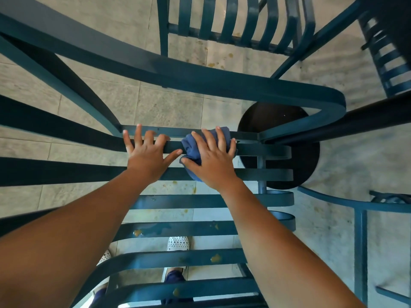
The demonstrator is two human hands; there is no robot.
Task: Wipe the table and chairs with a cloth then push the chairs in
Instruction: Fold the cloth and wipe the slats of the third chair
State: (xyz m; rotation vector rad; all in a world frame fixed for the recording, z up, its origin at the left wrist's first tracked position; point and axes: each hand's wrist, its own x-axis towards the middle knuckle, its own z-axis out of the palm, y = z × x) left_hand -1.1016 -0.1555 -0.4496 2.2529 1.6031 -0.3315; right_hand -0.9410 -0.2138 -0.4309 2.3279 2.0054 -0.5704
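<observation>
Pale tiled floor [169,107] under everything, grout lines visible. Yellowish stains [213,63] scattered on tiles near top centre. Black round base [295,172] on floor right of centre, dark pole [367,118] rising from it toward right edge. White shoes with dark dots [178,243] on floor, bottom centre.

Soft, even daylight fills the view, with a cool teal cast; no single source shows. Shadows on the floor [155,107] are faint and diffuse. Around the fingers [209,138] the picture is sharp, and the slats [200,201] just below them carry a dull sheen. Far from the fingers, toward the edges, wide-angle distortion bows the chair rails [133,63] into curves, and the upper right corner goes dark and slightly smeared. The forearms [66,236] nearest the camera look soft.
</observation>
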